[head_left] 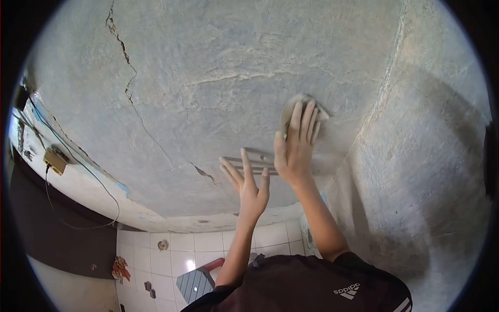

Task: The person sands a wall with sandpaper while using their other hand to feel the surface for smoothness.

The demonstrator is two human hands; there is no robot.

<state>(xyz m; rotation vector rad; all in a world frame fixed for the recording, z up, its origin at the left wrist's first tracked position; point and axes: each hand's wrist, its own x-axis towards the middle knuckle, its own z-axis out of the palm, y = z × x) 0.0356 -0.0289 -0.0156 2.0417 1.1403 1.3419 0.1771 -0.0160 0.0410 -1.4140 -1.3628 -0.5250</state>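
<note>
A worn grey plastered wall (218, 114) fills most of the head view. My right hand (297, 148) presses a pale, flat piece of sheet or cloth (302, 100) against it, with the palm and fingers laid over the piece. Lower and to the left, my left hand (250, 184) has its fingers spread and holds nothing; its fingertips are at or close to the wall, and whether they touch cannot be made out. Both hands look dusty. Just left of my left hand, a short crack (201, 172) marks the plaster.
A long crack (125, 54) runs down the wall at the left. A yellowish socket box (54, 161) with cables hangs at the far left. On the tiled floor (208, 242) are a grey ridged object (195, 285) and an orange-brown crumpled item (120, 269). Another wall surface (410, 156) adjoins at right.
</note>
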